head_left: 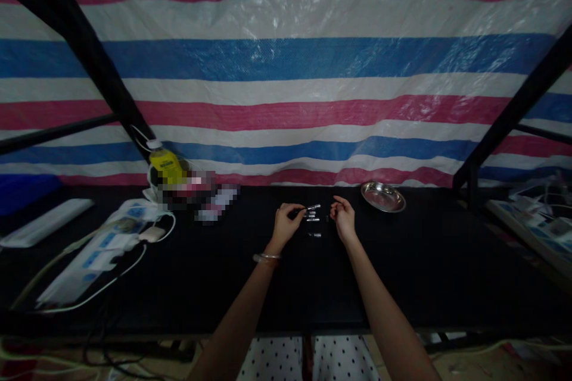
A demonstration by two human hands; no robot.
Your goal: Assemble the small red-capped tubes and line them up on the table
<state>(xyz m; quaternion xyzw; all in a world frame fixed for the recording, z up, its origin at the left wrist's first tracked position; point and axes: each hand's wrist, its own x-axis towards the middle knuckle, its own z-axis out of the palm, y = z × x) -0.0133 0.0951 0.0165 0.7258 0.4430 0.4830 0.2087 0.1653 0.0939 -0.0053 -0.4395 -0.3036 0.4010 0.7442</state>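
Peeking out at the bottom edge, polka-dot cloth [277,360], flanked by two bare forearms [384,315]. Reaching forward over the black surface [447,262] with both hands, well out toward its far side. Pinching a thin silvery rod [313,207] in the left hand [286,223], fingers clenched on its near end, free end pointing across at the right hand [344,218]. Wearing a bangle [267,258] on the left wrist. Holding the right hand just beside the rod's tip, fingers curled in against the thumb; too small to tell whether gripping anything or not. Lying on the surface in the gap between the hands, two more silvery pieces [314,219], one nearer than the other, both just below the rod. Sitting near the right hand, further back and to the right, a round metal dish [383,196]. Standing well off to the left by a black post [102,83], a yellow bottle [165,165], with a white power strip [96,253] lying nearer. Hanging behind everything, a striped tarp [286,59] in pink, white and blue.
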